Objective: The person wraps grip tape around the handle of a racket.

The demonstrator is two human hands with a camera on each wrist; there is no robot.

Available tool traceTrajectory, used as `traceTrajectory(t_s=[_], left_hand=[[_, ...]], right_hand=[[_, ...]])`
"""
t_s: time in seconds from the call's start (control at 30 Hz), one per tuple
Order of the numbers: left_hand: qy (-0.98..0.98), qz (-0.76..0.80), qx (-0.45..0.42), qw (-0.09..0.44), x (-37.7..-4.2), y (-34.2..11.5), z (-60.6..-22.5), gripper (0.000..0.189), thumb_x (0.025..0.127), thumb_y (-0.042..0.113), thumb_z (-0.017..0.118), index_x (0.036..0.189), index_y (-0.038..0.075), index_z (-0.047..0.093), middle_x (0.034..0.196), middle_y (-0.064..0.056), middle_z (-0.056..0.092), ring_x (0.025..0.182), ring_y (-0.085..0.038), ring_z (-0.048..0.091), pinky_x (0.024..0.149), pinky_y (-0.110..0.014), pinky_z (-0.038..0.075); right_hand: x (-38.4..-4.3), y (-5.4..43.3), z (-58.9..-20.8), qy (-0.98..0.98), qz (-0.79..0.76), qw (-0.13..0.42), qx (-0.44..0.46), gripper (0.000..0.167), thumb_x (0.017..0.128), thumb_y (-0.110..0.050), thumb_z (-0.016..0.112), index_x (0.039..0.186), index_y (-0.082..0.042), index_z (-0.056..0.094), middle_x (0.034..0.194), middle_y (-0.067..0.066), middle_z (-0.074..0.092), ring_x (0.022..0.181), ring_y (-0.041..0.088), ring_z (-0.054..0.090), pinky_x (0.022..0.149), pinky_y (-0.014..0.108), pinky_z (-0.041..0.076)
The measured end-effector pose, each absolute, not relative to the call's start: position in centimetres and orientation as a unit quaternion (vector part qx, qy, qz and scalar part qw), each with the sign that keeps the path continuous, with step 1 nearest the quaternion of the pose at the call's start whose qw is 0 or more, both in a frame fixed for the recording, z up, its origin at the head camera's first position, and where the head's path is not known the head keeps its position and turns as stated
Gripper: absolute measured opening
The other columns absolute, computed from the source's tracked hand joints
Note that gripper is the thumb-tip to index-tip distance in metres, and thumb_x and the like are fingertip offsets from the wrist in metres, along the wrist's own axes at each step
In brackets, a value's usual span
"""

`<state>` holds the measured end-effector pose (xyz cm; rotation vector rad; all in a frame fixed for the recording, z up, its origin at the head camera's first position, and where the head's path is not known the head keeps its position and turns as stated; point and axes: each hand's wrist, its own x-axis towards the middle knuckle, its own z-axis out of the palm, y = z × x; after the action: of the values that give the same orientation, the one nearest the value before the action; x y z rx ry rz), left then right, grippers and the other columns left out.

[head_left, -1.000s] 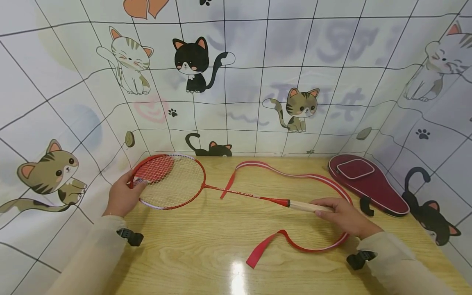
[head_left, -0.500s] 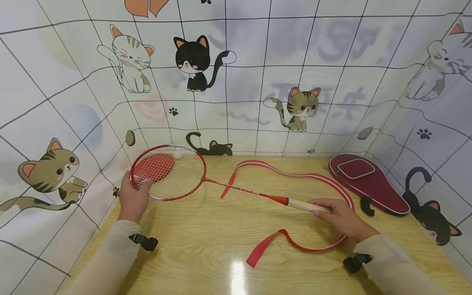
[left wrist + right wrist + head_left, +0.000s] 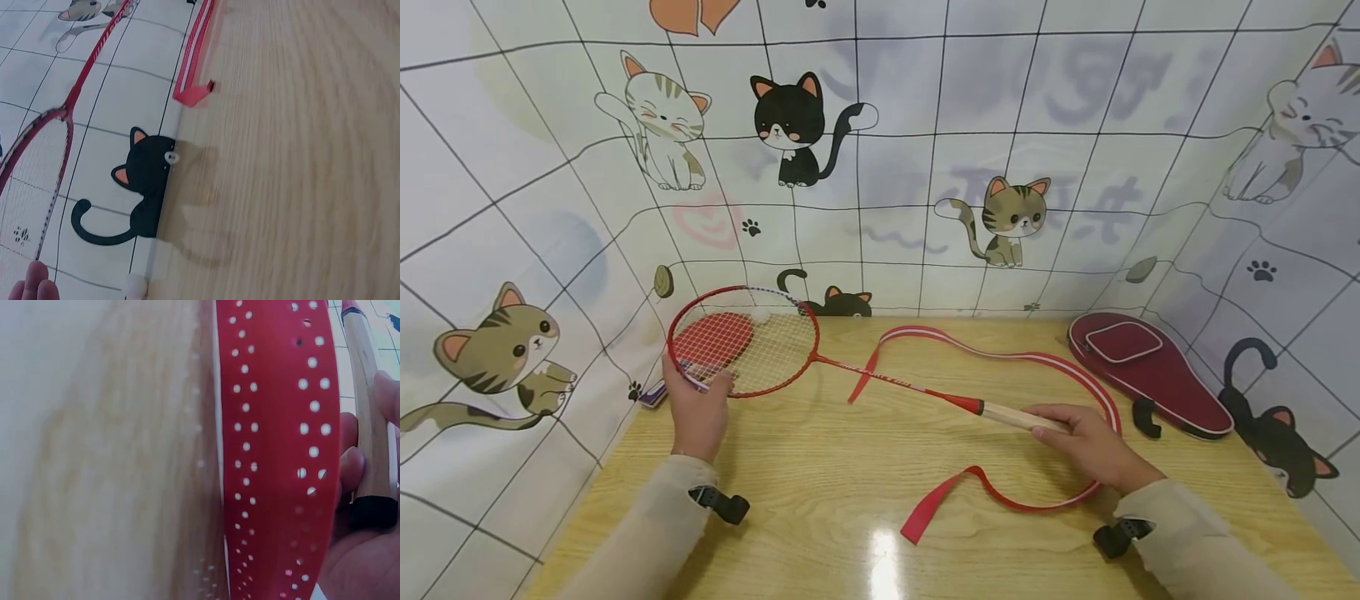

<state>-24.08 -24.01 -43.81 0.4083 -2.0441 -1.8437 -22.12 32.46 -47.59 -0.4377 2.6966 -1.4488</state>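
Note:
A red badminton racket [image 3: 964,402] is held raised and slanted over the table. Its bare wooden handle [image 3: 365,381] lies between the thumb and fingers of my right hand [image 3: 1093,446], near the black butt end. At the far left my left hand [image 3: 698,417] holds the lower rim of the strung head, thumb in front. In the left wrist view only its fingertips [image 3: 37,281] show beside the rim. A long red perforated grip tape [image 3: 278,456] loops across the table and passes beside my right hand; its near end [image 3: 917,521] lies loose.
Behind the strings lie a red paddle [image 3: 715,333] and a small white ball [image 3: 761,315]. A purplish flat item [image 3: 653,395] sits by the left hand. Back right are a dark red zipped case [image 3: 1150,375] and a small black band [image 3: 1145,419]. Cat-print walls surround the table.
My left hand has moved right and changed its hold on the rim, now from below. The racket head has risen and tilted, uncovering the white ball. My right hand has shifted slightly left.

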Motion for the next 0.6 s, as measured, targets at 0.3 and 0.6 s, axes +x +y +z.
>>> traceTrajectory(t_s=[0.3,0.6], left_hand=[[-0.689,-0.68,0.187,0.167,-23.4,-22.5,-43.6,0.109,0.105,0.022,0.064,0.16,0.043,-0.028,0.177,0.005,-0.012,0.162,-0.017,0.007,0.13,-0.04,0.014],[-0.68,-0.689,0.195,0.154,-23.7,-23.5,-42.5,0.099,0.109,0.023,0.055,0.16,0.046,-0.026,0.174,0.01,-0.022,0.161,-0.011,-0.004,0.131,-0.04,0.008]], right_hand=[[-22.1,32.2,-47.8,0.877,-0.461,0.026,-0.137,0.036,0.101,-0.022,0.072,0.134,-0.007,0.072,0.126,0.015,0.072,0.089,0.005,0.061,0.072,0.024,0.052],[-22.2,31.8,-47.3,0.876,-0.445,0.071,-0.171,0.037,0.102,-0.025,0.071,0.137,-0.012,0.07,0.135,0.014,0.068,0.098,0.009,0.059,0.08,0.024,0.051]])
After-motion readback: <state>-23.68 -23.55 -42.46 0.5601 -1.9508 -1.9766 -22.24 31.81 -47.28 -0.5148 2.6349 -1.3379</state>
